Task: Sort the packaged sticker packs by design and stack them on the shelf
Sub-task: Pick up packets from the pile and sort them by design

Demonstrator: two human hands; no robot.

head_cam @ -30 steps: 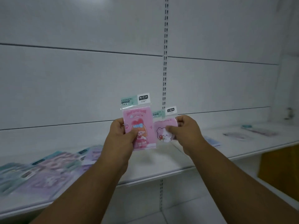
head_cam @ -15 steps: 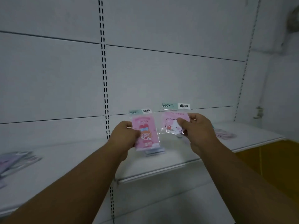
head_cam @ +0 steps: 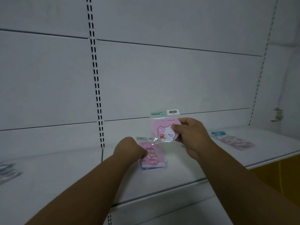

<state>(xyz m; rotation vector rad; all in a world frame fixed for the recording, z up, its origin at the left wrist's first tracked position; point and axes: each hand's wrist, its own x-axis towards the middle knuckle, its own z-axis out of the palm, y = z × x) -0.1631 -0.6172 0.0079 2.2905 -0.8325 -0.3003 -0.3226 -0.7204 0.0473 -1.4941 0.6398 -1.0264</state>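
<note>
Left hand [head_cam: 129, 149] grips the girl-design pack [head_cam: 151, 157], laying it onto a matching stack on the shelf [head_cam: 203, 169]; right hand [head_cam: 193, 137] pinches the bear pack [head_cam: 165, 131] aloft, evidently reserved for another pile.

The header card [head_cam: 164, 113] of the bear pack [head_cam: 165, 131] read "FASHION GRACE" — its white label and the pack's pink lettering were too blurred to read.
</note>
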